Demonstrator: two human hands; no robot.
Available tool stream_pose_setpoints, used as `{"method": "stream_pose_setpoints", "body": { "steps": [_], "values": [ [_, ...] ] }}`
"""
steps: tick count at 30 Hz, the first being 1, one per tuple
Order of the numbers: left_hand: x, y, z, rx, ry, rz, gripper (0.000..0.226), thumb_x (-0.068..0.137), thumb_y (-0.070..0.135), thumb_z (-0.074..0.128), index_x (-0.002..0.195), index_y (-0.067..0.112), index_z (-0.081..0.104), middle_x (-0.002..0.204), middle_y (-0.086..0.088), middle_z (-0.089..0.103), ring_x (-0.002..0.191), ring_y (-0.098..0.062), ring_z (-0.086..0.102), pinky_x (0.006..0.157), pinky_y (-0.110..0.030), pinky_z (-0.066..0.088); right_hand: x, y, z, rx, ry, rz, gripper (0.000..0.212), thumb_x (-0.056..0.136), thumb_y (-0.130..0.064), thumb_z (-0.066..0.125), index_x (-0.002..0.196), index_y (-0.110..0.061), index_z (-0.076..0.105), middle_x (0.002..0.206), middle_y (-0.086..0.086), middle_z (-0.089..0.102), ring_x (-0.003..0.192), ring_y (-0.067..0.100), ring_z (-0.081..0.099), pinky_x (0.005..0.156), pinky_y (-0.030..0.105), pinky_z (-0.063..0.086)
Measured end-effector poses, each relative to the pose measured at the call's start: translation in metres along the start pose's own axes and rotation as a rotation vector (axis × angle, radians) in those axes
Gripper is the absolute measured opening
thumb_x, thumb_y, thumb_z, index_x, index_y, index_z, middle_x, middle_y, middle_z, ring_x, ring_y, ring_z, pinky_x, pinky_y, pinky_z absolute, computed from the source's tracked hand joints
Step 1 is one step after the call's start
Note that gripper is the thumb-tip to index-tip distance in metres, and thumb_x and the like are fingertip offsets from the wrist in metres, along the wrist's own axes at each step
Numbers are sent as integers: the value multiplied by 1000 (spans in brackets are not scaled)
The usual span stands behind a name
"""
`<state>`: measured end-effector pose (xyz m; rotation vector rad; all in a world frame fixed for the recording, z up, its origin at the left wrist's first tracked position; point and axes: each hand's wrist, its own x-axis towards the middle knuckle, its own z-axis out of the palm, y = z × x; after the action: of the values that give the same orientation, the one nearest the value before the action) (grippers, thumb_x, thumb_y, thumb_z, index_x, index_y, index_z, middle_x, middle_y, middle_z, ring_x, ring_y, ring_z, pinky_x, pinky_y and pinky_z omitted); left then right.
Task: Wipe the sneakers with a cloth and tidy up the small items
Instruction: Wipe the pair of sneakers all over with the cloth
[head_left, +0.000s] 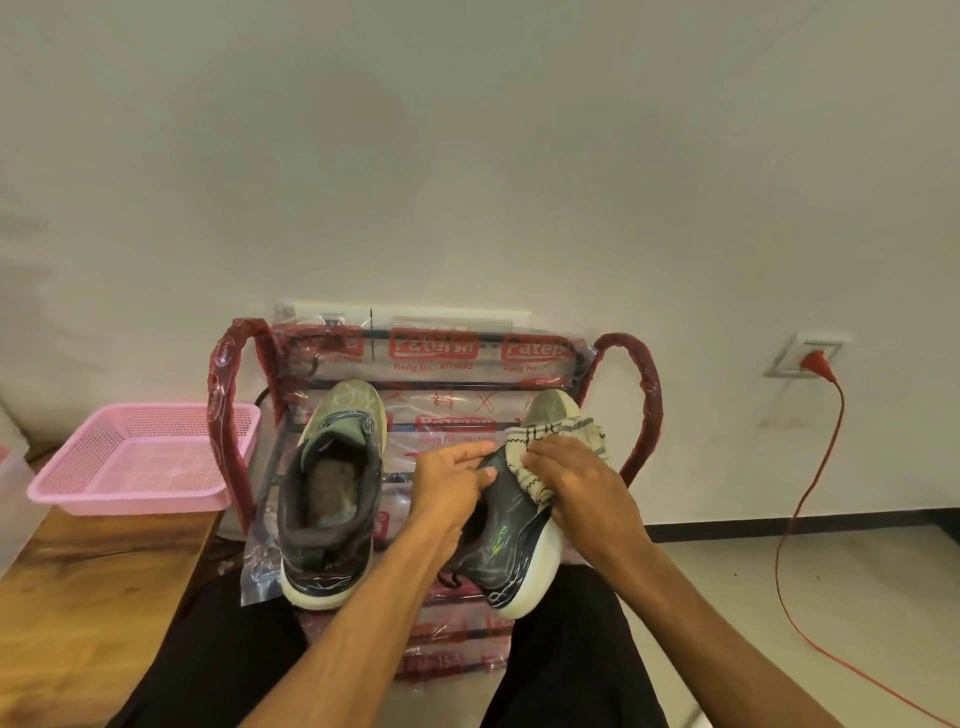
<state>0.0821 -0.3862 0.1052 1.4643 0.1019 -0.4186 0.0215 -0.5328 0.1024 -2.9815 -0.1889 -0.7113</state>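
Holding the tilted sneaker (511, 545) steady is the work of my left hand (451, 480). Its fingers and thumb pinch the collar at the opening, so the dark side of the shoe faces up to me and does not slide on the plastic-wrapped rack (447, 410). My right hand (576, 480) is curled around the bunched striped cloth (558, 439) and presses it on the upper, just right of the frame centre. Neither hand is spread; each one is closed on something. The second sneaker (332, 488) stands upright on the rack, left of centre, apart from both hands. The pink basket (124, 503) sits at the left edge on the wooden table (78, 597), probably for the small items, which I cannot find in view.
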Motion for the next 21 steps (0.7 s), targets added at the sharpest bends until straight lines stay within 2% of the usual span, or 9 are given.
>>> {"method": "stream_pose_setpoints", "body": {
  "steps": [2,5,7,11,14,17,21],
  "values": [
    [1,1,0,-14,-2,-21,34,86,-15,59,113,5,67,92,1,68,81,-7,64,53,-8,50,2,-3,-1,6,-2,36,61,42,6,92,98,-11,76,101,7,74,98,25,70,89,34,48],
    [3,0,-6,-66,29,-59,34,86,-16,58,110,6,68,91,-1,70,80,-12,67,54,-14,51,-4,-6,2,42,-65,-97,62,48,4,91,105,-14,75,108,3,73,104,21,67,94,28,38],
    [5,-4,-12,-91,17,-93,35,85,-15,59,111,6,69,96,-4,73,83,-16,69,59,-20,53,-5,-1,-1,48,-84,-150,57,51,-3,92,105,-15,75,109,2,72,105,20,67,95,29,43],
    [9,-3,-12,-62,-36,-119,33,82,-16,63,99,11,72,101,-10,73,88,-21,71,64,-24,56,8,3,-7,-16,-51,-58,50,50,-7,93,97,-13,77,102,4,74,100,22,69,87,34,53],
    [12,3,-15,-23,-24,-111,34,80,-18,63,95,12,73,99,-10,73,88,-21,70,59,-22,54,4,-6,-1,8,-60,-100,54,51,-2,92,102,-14,75,106,4,73,103,22,68,93,32,46],
    [13,3,-20,-53,2,-140,33,80,-19,61,100,5,71,95,-12,73,83,-22,70,52,-19,53,-7,-7,0,19,-73,-207,55,55,-8,92,106,-14,74,110,3,72,106,20,67,95,31,45],
    [10,2,-13,-132,0,-175,32,80,-20,62,100,5,70,93,-15,72,77,-22,71,56,-23,57,11,3,-7,-48,-37,-97,47,52,-8,93,96,-12,77,99,5,74,96,22,69,84,33,55]
  ]
}}
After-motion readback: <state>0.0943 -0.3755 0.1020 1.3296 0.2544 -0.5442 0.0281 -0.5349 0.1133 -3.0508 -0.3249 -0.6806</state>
